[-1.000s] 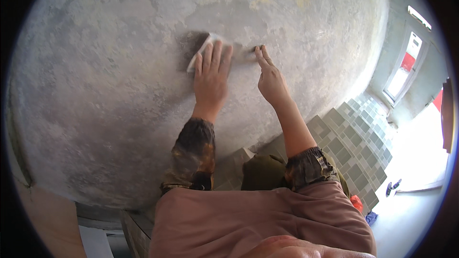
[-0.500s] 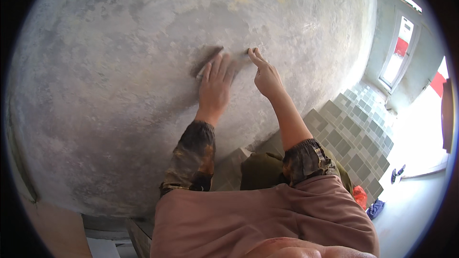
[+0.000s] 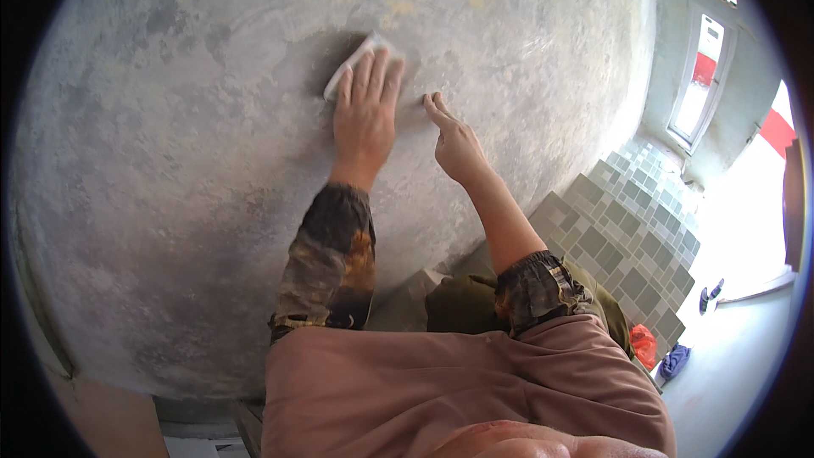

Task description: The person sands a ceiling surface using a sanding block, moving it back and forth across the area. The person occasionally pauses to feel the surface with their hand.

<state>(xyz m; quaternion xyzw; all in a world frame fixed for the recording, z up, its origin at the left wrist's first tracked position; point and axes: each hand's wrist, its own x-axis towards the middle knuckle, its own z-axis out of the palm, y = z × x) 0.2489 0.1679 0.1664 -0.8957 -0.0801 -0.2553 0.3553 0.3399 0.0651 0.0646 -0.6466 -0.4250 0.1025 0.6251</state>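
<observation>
A mottled grey plaster wall (image 3: 212, 136) fills most of the view. Against it, my left hand (image 3: 366, 114) presses a pale flat pad (image 3: 341, 76), its fingers laid over the pad and its thumb hidden. The pad's whitish edge shows past the fingers, with a dark shadow beside it. To the right and slightly lower, my right hand (image 3: 456, 142) rests extended fingertips on the wall; nothing shows in it, and its other fingers are partly hidden. Both forearms wear dark patterned cuffs.
Grey-green tiled steps (image 3: 623, 220) rise at the right, below a narrow window (image 3: 699, 80). A red-orange bag (image 3: 643, 345) and a dark blue cloth bundle (image 3: 675, 362) lie at lower right. Dark footwear (image 3: 710, 295) lies near the bright doorway.
My left hand has slid up and slightly left along the wall with the pad, whose pale edge shows more. My right hand has shifted slightly left, fingertips still at the wall.
</observation>
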